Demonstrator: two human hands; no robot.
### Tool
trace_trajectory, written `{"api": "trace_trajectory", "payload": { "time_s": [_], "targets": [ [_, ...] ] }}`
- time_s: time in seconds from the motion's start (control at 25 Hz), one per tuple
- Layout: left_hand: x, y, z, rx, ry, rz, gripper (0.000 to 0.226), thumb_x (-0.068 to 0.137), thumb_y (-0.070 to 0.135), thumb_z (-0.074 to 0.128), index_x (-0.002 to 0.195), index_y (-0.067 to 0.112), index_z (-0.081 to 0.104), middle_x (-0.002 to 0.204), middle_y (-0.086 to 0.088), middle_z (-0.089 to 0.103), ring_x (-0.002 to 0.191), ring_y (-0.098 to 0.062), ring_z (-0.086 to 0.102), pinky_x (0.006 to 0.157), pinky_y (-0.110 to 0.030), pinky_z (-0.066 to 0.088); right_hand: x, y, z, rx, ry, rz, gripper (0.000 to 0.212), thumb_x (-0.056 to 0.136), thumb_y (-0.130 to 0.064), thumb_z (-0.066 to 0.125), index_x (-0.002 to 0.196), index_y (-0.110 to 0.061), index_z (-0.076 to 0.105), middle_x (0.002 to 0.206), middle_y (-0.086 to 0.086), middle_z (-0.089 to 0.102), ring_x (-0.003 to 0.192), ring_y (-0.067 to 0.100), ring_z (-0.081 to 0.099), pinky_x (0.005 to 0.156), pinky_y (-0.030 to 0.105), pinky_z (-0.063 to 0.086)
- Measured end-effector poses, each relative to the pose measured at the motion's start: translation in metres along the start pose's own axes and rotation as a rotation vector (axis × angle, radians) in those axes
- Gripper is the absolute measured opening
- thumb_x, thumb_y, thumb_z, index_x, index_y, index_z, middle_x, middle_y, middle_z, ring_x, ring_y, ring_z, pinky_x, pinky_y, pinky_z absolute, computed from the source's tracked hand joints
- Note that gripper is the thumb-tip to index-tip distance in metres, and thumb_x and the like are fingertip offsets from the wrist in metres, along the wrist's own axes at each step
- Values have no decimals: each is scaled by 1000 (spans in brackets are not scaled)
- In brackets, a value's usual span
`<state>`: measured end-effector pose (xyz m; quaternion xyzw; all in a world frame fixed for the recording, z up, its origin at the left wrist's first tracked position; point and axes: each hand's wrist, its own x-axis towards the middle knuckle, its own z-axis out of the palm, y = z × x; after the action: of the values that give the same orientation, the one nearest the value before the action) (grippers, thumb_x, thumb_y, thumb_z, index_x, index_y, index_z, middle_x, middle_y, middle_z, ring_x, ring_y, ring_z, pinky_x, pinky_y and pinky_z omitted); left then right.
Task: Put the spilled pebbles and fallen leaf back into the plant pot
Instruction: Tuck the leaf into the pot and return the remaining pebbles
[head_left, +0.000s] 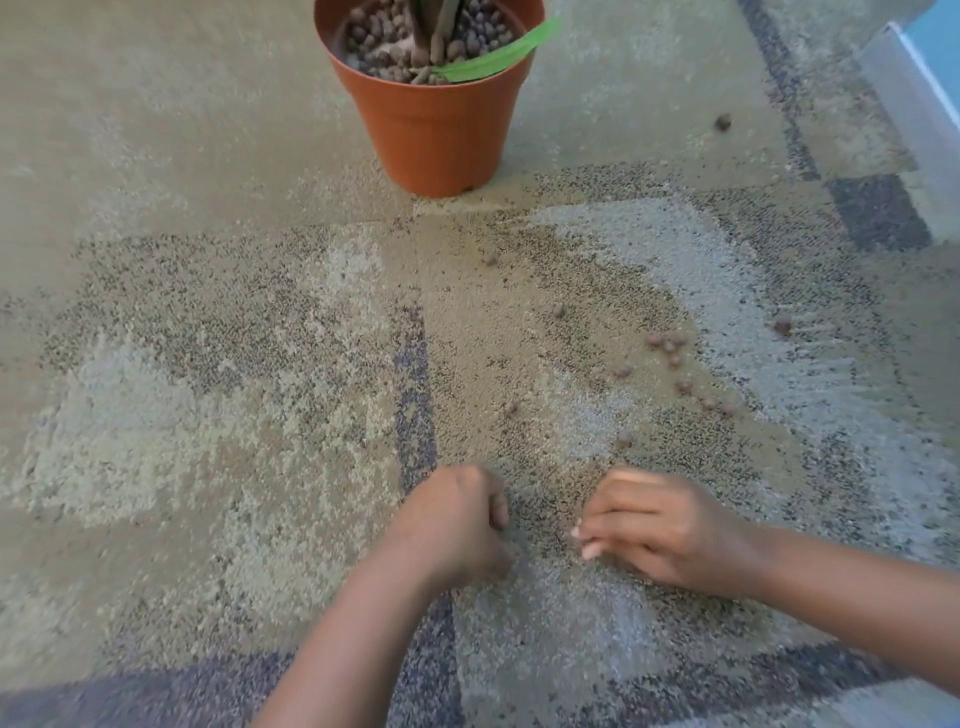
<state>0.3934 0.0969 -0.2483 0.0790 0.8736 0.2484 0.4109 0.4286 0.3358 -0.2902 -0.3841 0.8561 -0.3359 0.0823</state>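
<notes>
Gathering is the step in hand: both hands work the carpet (208, 415) well in front of the plant pot (431, 119). The left hand (457, 525) is curled into a fist (whether it holds pebbles I cannot tell); the right hand (660, 525) lies fingers-down, grip loosely open, motion-blurred. Spilled pebbles (670, 348) lie scattered between hands and pot, toward the right. The leaf (493, 54) already rests across the pot's rim. Next probably calls for pinching up the strays.

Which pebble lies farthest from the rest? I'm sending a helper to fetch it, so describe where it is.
Start at the orange plant pot on the carpet. Look right toward the pale baseboard. The lone pebble lies between them, far above the scattered cluster.
</notes>
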Motion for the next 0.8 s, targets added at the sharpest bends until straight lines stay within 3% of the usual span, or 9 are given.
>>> {"api": "trace_trajectory", "payload": {
  "time_s": [0.12, 0.24, 0.32, 0.44, 0.6, 0.8],
  "targets": [
    [10, 3, -16, -117, 46, 59, 16, 77, 13, 75, 75, 28, 69, 70, 12, 68, 57, 3, 62, 51, -10, 50, -25, -2, 10, -11, -75, -84, 10, 91, -19, 69, 98, -12, 72, 103, -4, 70, 98, 10, 62, 74, 19, 54],
    [30, 6, -31, -209, 500, 92, 13, 82, 19, 76, 94, 24, 74, 76, 13, 68, 59, 6, 61, 50, -5, 49, -44, -2, 10, -93, -143, -64, 20, 95, -16, 63, 114, -14, 64, 118, -3, 65, 113, 12, 55, 82, 20, 53],
    [43, 7, -30, -169, 691, 149, 31, 84, 19, 75, 114, 19, 70, 85, 7, 68, 70, 3, 61, 62, -6, 50, -50, 1, 5, -79, -106, -54, 21, 94, -7, 63, 115, -9, 64, 114, 0, 66, 111, 15, 57, 85, 22, 52],
    [58, 12, -19, -93, 678, 196, 36, 82, 21, 76, 117, 16, 69, 93, -2, 68, 77, -12, 64, 81, -30, 59, -52, 6, -8, -54, 129, 94, 17, 90, -2, 64, 104, -8, 71, 104, 0, 70, 103, 13, 63, 87, 22, 53],
    [64, 12, -8, -47, 700, 249, 24, 79, 19, 78, 100, 7, 75, 96, -9, 67, 71, -18, 65, 70, -28, 61, -43, 29, -48, -146, 424, 428, 30, 76, 4, 76, 101, -13, 72, 100, 1, 72, 94, 14, 68, 85, 25, 56],
    [56, 18, -6, 79, 649, 252, 10, 86, 12, 71, 93, 6, 76, 90, -11, 70, 67, -19, 66, 62, -29, 61, -14, 25, -40, -141, 298, 355, 19, 83, -8, 73, 100, -15, 74, 103, -2, 72, 99, 12, 67, 88, 25, 55]
  ]
}}
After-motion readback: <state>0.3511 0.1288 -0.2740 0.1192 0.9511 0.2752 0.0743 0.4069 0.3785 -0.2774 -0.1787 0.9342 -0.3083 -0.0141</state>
